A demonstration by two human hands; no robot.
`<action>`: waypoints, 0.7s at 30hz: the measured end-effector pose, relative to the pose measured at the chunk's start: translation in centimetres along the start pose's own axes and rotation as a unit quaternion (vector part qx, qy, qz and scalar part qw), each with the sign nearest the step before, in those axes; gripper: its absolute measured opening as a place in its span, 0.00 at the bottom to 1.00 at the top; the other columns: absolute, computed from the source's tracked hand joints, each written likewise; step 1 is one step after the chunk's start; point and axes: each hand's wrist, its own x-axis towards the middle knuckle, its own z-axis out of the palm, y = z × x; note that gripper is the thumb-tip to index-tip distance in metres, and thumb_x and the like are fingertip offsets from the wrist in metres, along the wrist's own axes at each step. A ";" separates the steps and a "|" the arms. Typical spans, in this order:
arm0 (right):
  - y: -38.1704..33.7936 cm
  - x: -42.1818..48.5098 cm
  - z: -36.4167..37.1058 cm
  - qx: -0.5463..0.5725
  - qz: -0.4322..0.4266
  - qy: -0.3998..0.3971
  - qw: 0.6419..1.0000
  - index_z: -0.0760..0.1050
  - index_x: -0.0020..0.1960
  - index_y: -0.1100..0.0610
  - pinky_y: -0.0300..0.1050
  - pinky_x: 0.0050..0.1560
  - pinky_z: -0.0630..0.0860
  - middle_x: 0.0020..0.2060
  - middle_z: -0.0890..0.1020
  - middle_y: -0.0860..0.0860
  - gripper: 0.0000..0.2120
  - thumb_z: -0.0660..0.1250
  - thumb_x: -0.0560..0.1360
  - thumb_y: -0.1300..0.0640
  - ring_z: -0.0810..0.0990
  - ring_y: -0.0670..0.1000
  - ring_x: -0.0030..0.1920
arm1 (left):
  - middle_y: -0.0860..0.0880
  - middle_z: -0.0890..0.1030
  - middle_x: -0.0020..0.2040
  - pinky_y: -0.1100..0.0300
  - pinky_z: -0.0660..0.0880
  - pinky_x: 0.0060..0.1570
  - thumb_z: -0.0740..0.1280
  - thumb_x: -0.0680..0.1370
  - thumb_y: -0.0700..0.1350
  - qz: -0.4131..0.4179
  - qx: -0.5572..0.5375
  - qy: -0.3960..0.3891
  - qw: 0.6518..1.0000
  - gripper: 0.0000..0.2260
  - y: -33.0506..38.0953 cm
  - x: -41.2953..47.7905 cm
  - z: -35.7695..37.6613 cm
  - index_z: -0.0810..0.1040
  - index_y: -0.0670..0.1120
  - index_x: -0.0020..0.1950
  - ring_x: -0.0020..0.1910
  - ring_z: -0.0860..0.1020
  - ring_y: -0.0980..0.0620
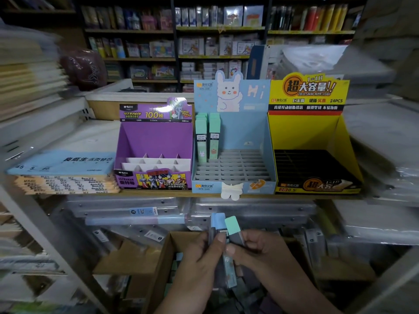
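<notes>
My left hand (201,257) grips a bunch of pencil-lead cases, one with a blue cap (218,220) sticking up. My right hand (260,250) pinches a case with a green cap (233,226) beside it. Both hands are low in the view, over an open cardboard box (158,264) holding more cases. On the shelf above stands a light blue rabbit display box (233,141) with a grid of slots. Several green cases (207,137) stand upright in its back left corner.
A purple Ultraman display box (154,143) stands left of the blue one, a yellow display box (313,137) right of it. A stack of blue-covered paper pads (63,171) lies at the far left. Plastic-wrapped goods fill the lower shelf and the sides.
</notes>
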 end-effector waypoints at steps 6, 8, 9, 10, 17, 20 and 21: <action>-1.9 -0.2 -0.5 0.092 0.032 -0.037 0.995 0.85 0.53 0.56 0.52 0.51 0.83 0.49 0.86 0.60 0.08 0.66 0.81 0.59 0.86 0.60 0.52 | 0.44 0.88 0.47 0.64 0.81 0.38 0.67 0.77 0.50 0.044 0.033 0.010 0.998 0.12 2.3 -0.2 -0.6 0.85 0.45 0.52 0.46 0.87 0.48; -2.7 -0.1 -0.9 0.065 0.018 -0.017 0.998 0.85 0.50 0.53 0.51 0.50 0.84 0.47 0.87 0.59 0.07 0.67 0.80 0.57 0.87 0.59 0.50 | 0.45 0.88 0.46 0.65 0.80 0.38 0.67 0.78 0.50 0.055 0.040 0.017 0.998 0.11 3.1 -0.3 -1.0 0.85 0.46 0.51 0.45 0.87 0.50; -3.2 -0.1 -1.1 0.046 0.001 -0.011 0.999 0.85 0.49 0.52 0.49 0.48 0.84 0.45 0.87 0.59 0.07 0.68 0.79 0.55 0.87 0.58 0.48 | 0.44 0.88 0.46 0.65 0.80 0.37 0.67 0.78 0.49 0.060 0.038 0.022 0.997 0.10 3.5 -0.4 -1.2 0.85 0.46 0.52 0.44 0.87 0.50; -3.8 0.0 -1.2 0.034 -0.019 -0.011 0.999 0.85 0.49 0.51 0.47 0.46 0.83 0.44 0.87 0.58 0.07 0.68 0.78 0.52 0.87 0.57 0.46 | 0.44 0.88 0.45 0.64 0.80 0.37 0.67 0.78 0.49 0.065 0.035 0.024 0.997 0.11 4.0 -0.5 -1.3 0.84 0.45 0.53 0.44 0.87 0.49; -8.6 1.4 -1.8 0.078 -0.130 0.002 0.988 0.79 0.49 0.63 0.44 0.40 0.81 0.42 0.86 0.61 0.12 0.66 0.77 0.53 0.86 0.59 0.41 | 0.40 0.83 0.39 0.59 0.77 0.30 0.66 0.76 0.51 0.131 0.023 0.006 0.991 0.14 8.4 -0.2 -1.4 0.79 0.42 0.55 0.32 0.81 0.46; -11.2 2.5 -1.8 0.056 -0.182 0.013 0.982 0.80 0.47 0.59 0.43 0.45 0.82 0.44 0.87 0.58 0.07 0.68 0.75 0.55 0.87 0.57 0.46 | 0.43 0.83 0.40 0.60 0.74 0.27 0.67 0.76 0.53 0.165 0.029 0.005 0.986 0.11 10.3 0.4 -1.3 0.81 0.48 0.52 0.31 0.79 0.49; -12.0 2.9 -1.7 0.032 -0.200 0.018 0.979 0.81 0.43 0.55 0.41 0.45 0.81 0.43 0.87 0.55 0.04 0.70 0.75 0.55 0.86 0.53 0.45 | 0.43 0.83 0.40 0.60 0.73 0.26 0.67 0.76 0.54 0.174 0.033 0.008 0.984 0.12 10.8 0.6 -1.3 0.81 0.47 0.51 0.30 0.78 0.49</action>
